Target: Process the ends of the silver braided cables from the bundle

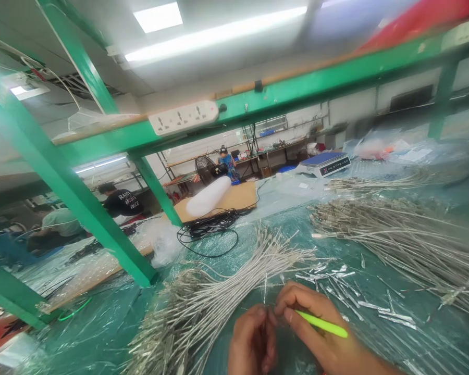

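Observation:
My left hand (253,341) is at the bottom centre, fingers curled and pinched on a thin grey wire (264,289) that stands up between both hands. My right hand (316,325) is beside it, fingers closed around a lime-green stick-like tool (323,324) and touching the same wire's base. A fanned bundle of grey wires (219,291) lies just left of and beyond the hands. Short cut silver pieces (344,291) are scattered to the right of my right hand.
A large pile of grey wires (394,234) covers the right side of the green plastic-covered bench (101,333). A black cable coil (211,226), a white cylinder (208,197), a weighing scale (325,163) and green frame posts (82,208) stand beyond. People work in the background (121,200).

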`<state>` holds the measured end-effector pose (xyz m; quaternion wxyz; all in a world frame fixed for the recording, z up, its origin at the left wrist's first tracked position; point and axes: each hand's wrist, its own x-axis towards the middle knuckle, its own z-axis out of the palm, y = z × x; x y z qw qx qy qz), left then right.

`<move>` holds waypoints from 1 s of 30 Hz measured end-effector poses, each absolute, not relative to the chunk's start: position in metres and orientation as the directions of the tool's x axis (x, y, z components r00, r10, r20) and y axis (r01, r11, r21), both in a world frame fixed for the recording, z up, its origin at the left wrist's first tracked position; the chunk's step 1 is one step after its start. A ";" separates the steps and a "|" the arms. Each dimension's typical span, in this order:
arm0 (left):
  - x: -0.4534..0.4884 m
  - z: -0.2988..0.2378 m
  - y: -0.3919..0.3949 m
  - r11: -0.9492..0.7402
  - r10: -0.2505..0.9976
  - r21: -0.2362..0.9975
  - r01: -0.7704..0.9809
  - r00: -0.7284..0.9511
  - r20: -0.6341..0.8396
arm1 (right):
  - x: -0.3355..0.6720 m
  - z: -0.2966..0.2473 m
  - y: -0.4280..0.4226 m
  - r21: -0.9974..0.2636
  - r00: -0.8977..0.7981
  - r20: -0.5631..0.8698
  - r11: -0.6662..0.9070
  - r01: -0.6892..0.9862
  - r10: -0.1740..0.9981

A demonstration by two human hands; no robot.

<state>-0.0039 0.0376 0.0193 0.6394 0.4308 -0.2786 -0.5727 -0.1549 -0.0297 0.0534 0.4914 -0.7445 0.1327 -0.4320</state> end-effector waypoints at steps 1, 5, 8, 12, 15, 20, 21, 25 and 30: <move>-0.004 0.019 0.038 -0.025 -0.970 0.869 0.493 0.198 -0.140 | -0.155 0.055 -0.029 -0.837 0.592 0.525 -0.496 0.231 -0.611; -0.005 0.019 0.039 0.015 -0.971 0.870 0.494 0.215 -0.105 | -0.155 0.061 -0.028 -0.792 0.621 0.578 -0.547 0.271 -0.529; -0.006 0.020 0.039 0.019 -0.976 0.868 0.496 0.197 -0.091 | -0.154 0.062 -0.028 -0.782 0.605 0.591 -0.563 0.267 -0.534; -0.005 0.021 0.038 -0.006 -0.979 0.871 0.492 0.174 -0.105 | -0.154 0.058 -0.029 -0.774 0.578 0.600 -0.583 0.245 -0.553; -0.004 0.019 0.037 -0.010 -0.979 0.874 0.487 0.173 -0.108 | -0.155 0.056 -0.029 -0.775 0.575 0.600 -0.584 0.242 -0.556; -0.004 0.019 0.038 -0.029 -0.974 0.873 0.487 0.181 -0.133 | -0.155 0.058 -0.028 -0.782 0.561 0.592 -0.581 0.226 -0.579; -0.004 0.020 0.038 -0.029 -0.973 0.874 0.485 0.188 -0.136 | -0.154 0.059 -0.027 -0.783 0.562 0.591 -0.578 0.228 -0.579; -0.005 0.022 0.038 0.004 -0.971 0.872 0.490 0.209 -0.113 | -0.154 0.060 -0.026 -0.765 0.600 0.609 -0.585 0.271 -0.519; -0.006 0.022 0.039 0.030 -0.975 0.867 0.498 0.204 -0.083 | -0.157 0.062 -0.025 -0.764 0.590 0.610 -0.592 0.257 -0.530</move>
